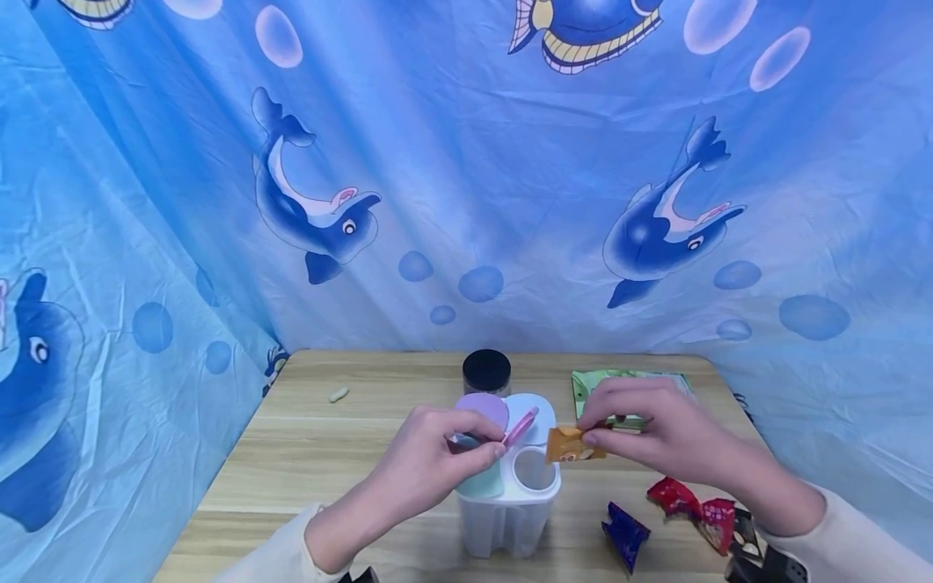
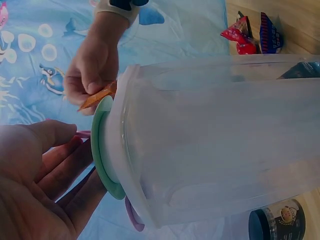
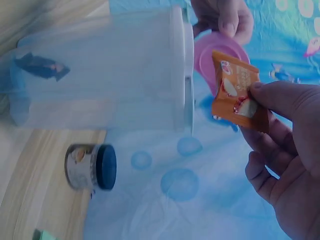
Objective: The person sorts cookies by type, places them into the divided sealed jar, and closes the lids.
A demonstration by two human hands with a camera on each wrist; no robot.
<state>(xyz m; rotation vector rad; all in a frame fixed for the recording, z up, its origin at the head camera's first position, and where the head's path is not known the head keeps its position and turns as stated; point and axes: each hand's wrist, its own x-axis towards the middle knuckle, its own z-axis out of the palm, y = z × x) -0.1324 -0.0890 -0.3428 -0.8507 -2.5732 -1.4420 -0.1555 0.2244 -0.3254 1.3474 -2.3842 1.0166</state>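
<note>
A translucent white container (image 1: pixel 503 522) with several round openings stands on the table. Purple (image 1: pixel 483 407), pale blue (image 1: pixel 535 405) and green (image 1: pixel 481 484) lids cover three openings; the front right one is uncovered. My left hand (image 1: pixel 430 449) pinches a pink lid (image 3: pixel 209 56), held tilted up above the container. My right hand (image 1: pixel 652 421) grips a small orange snack packet (image 3: pixel 240 95) between thumb and fingers, just right of the uncovered opening. Inside the container a dark wrapped piece (image 3: pixel 42 67) shows through the wall.
Behind the container stands a black-lidded jar (image 1: pixel 487 372). A green packet (image 1: pixel 586 385) lies back right, partly behind my right hand. Blue (image 1: pixel 625 534) and red (image 1: pixel 692 508) wrapped pieces lie front right. A small pale object (image 1: pixel 338 394) rests back left. A patterned curtain (image 1: pixel 466 178) borders the table.
</note>
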